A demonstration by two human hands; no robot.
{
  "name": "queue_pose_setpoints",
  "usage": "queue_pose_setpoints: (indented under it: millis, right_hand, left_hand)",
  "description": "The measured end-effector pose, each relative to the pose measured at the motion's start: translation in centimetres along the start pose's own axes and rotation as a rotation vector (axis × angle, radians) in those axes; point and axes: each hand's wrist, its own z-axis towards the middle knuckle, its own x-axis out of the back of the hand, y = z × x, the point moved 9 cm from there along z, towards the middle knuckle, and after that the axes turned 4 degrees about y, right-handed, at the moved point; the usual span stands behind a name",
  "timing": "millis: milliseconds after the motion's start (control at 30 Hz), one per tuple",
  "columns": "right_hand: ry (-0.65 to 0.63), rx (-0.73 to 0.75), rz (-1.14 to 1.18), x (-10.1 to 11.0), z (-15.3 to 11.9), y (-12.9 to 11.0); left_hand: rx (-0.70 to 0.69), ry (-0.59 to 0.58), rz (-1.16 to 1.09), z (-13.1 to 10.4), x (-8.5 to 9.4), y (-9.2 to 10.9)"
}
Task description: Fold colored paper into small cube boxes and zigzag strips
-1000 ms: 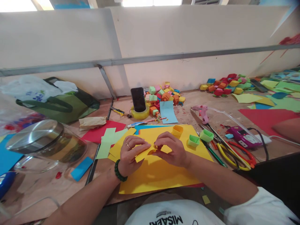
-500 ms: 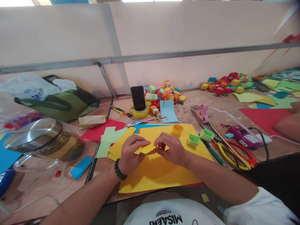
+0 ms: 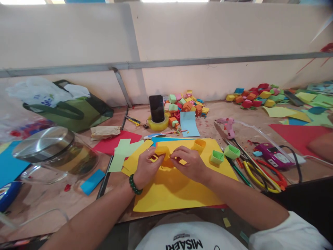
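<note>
Between my two hands is a folded yellow paper piece (image 3: pixel 163 151), held up just above a large yellow paper sheet (image 3: pixel 179 194). My left hand (image 3: pixel 148 166) pinches its left side, with a ring and a green bead bracelet showing. The fingertips of my right hand (image 3: pixel 189 161) grip its right side. Fingers hide part of the folds. Right of my right hand stand an open yellow paper box (image 3: pixel 198 145) and two small green paper boxes, one on the yellow sheet (image 3: pixel 216 157) and one at its edge (image 3: pixel 232 151).
A pink glue gun (image 3: pixel 229 127), scissors (image 3: pixel 262 177) and a purple device (image 3: pixel 273 154) lie to the right. A phone (image 3: pixel 157 108) leans in a tape roll (image 3: pixel 158 124) by a pile of paper cubes (image 3: pixel 186 104). A glass jug (image 3: pixel 83 156) lies left. Another person's arm (image 3: pixel 321 144) is far right.
The yellow paper piece was flatter between my fingers; now it is bent up into a more open, folded shape. My left fingers have curled around it. The view has shifted slightly.
</note>
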Motion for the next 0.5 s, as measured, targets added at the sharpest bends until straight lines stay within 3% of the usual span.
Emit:
queue_pose_setpoints:
  millis: [233,500]
  right_hand:
    - [-0.103,0.032,-0.120,-0.9,-0.3,-0.4]
    - [-0.169,-0.004,-0.169,-1.7,-0.6,0.2]
  left_hand:
    - [0.054,-0.046,0.012,-0.1,-0.4,-0.7]
    - [0.027,-0.130,-0.045,-0.3,-1.2,0.0]
